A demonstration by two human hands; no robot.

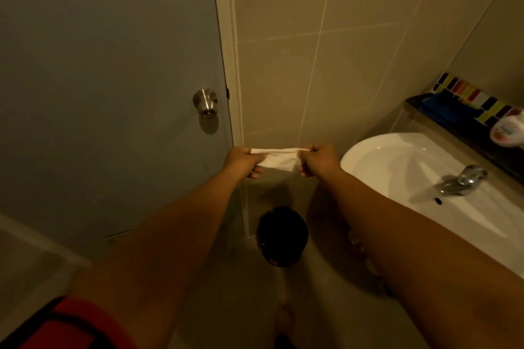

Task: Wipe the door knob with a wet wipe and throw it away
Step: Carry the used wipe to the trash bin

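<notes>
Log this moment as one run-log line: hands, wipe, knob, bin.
left hand + right hand: stretching wet wipe between them | door knob: untouched, up-left of wipe | black bin: on floor below hands

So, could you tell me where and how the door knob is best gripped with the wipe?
Probably around the door knob at its rounded steel head, coming straight at the door from the front. It juts out from the door face, so a wet wipe cupped in the left hand, the nearer one, can wrap its whole circumference.

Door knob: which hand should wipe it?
Probably the left hand. It is on the door knob side, nearer it. The right hand, also holding the wipe, is by the sink.
</notes>
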